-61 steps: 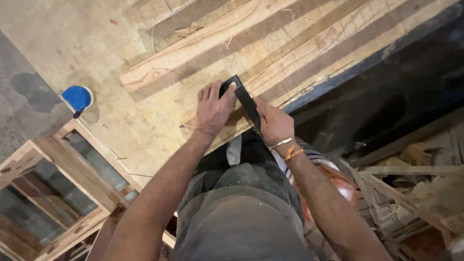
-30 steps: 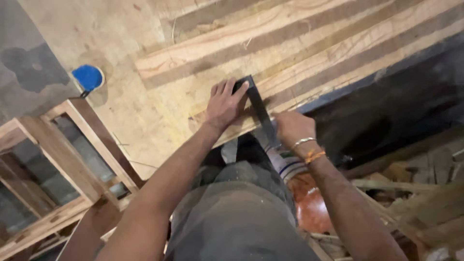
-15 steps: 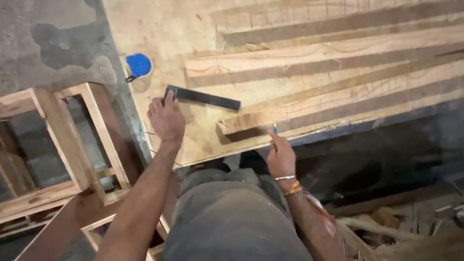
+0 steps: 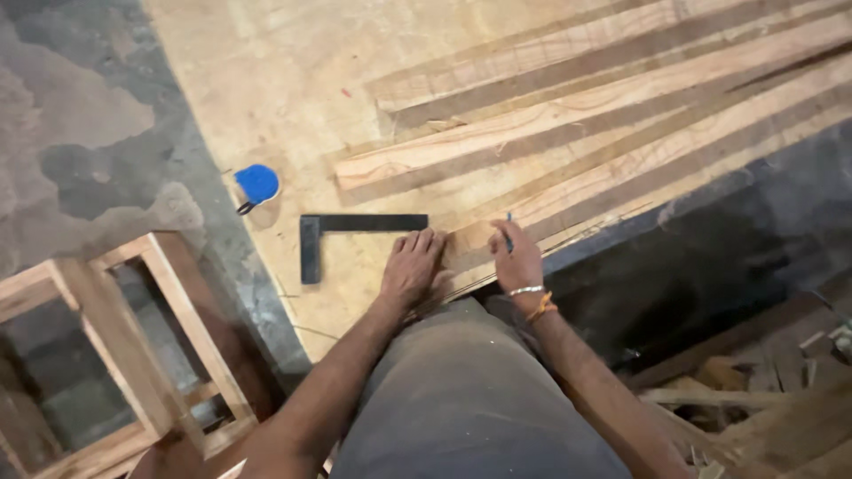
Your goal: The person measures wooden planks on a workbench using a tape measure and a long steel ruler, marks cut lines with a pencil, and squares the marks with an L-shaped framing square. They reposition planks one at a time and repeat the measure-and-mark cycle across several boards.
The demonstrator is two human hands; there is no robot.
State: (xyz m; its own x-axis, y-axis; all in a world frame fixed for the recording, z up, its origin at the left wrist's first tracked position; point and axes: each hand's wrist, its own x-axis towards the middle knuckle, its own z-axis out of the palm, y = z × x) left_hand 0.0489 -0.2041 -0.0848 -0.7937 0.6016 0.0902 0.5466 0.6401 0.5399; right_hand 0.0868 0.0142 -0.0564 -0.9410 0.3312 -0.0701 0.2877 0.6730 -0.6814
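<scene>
Here, right hand (image 4: pixel 517 260) around pencil (image 4: pixel 508 232)

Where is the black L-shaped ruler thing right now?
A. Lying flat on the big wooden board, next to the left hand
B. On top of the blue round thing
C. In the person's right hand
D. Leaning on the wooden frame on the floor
A: the black square lies flat on the plywood board, just beside the left hand, with no hand gripping it.
</scene>
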